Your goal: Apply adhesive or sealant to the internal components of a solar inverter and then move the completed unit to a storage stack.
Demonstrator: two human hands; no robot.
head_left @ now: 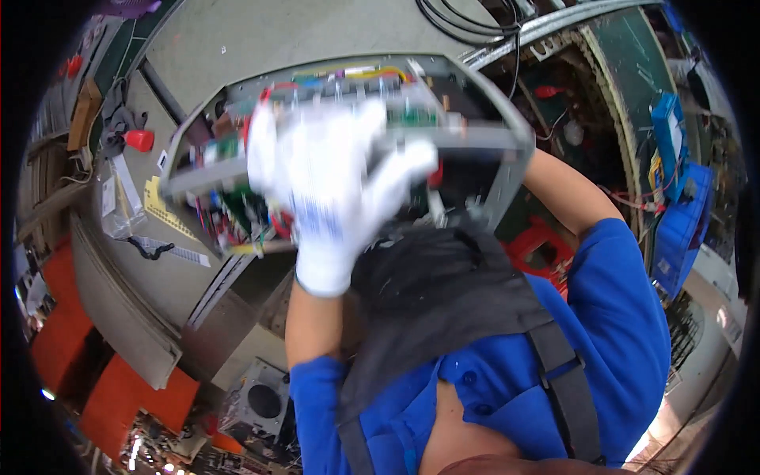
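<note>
A grey metal equipment case (518,138) stands open, tilted toward me, at the bench's near edge. Circuit boards (412,117) and coloured wires (388,71) fill much of its inside. My left hand (324,158), in a white glove blurred by motion, is over the case's crossbar with thumb and fingers apart. Nothing shows in its grasp, and whether it touches the bar I cannot tell. On the right, my bare right forearm (574,186) reaches behind the case's side, which hides that hand.
The grey bench top (301,32) extends beyond the case. Black cable (467,28) lies coiled at the far edge. To the left are a red-capped object (138,141) and a yellow perforated strip (162,207). Blue bins (685,229) stand right; a red stool-like thing (538,245) sits below the case.
</note>
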